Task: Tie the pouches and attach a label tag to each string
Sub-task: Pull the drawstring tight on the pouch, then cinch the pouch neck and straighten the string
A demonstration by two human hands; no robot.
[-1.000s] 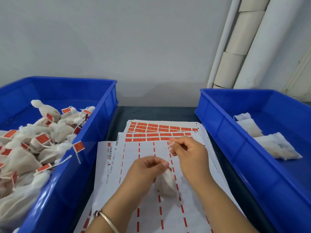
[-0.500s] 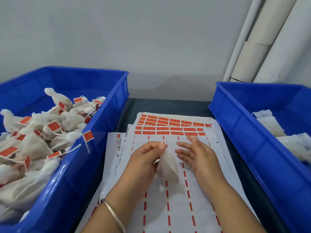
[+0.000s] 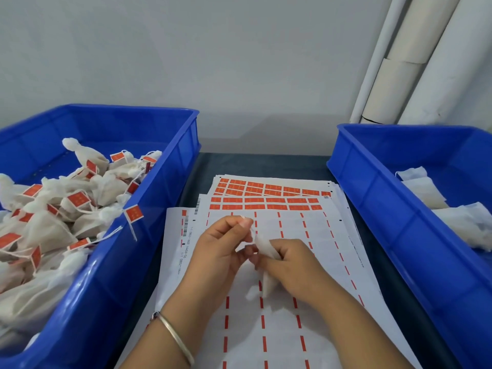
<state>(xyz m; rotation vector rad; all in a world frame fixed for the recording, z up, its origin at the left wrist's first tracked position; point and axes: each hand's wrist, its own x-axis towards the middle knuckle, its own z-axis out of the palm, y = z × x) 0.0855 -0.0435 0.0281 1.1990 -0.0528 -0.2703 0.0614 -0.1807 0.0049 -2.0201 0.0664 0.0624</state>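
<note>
Soft, even light, faint shadows, slight blur, wide-angle bending at the edges.

We see a plain grey wall (image 3: 213,62) behind the dark surface (image 3: 266,163). White pipes (image 3: 426,62) stand upright in the right corner, one wrapped in pale segments, and a thin metal bangle (image 3: 173,339) circles one wrist.

blue bins (image 3: 170,182), white pouches (image 3: 53,230) with orange tags (image 3: 134,213), white sheets (image 3: 292,328) with red dashes, seemingly.
</note>
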